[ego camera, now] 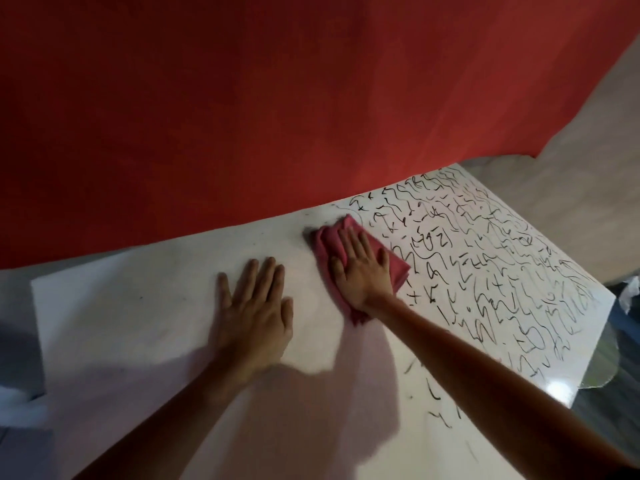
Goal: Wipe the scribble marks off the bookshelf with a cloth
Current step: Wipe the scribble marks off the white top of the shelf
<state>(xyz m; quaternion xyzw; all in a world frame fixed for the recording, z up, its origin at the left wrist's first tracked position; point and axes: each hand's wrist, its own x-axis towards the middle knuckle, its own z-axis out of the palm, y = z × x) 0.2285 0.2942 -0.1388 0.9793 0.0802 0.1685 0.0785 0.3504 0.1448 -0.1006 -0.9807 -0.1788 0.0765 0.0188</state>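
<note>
On bookshelf [138, 306] top, mid-span toward back edge: R hand [363, 271] flat, fingers straight, pressing pink-red cloth [398, 268]. Scribble marks [502, 271] cover shelf's right half. L hand [252, 313] flat, fingers straight, on shelf's bare left-centre; hands apart.

A deep red wall [242, 98] is seen filling everything from nine through one o'clock. A pale floor [571, 161], wood-grained, is picked out at two o'clock, a darker floor [609, 368] at four. A white crumpled thing [630, 292] is glimpsed at three o'clock, cut by the edge.
</note>
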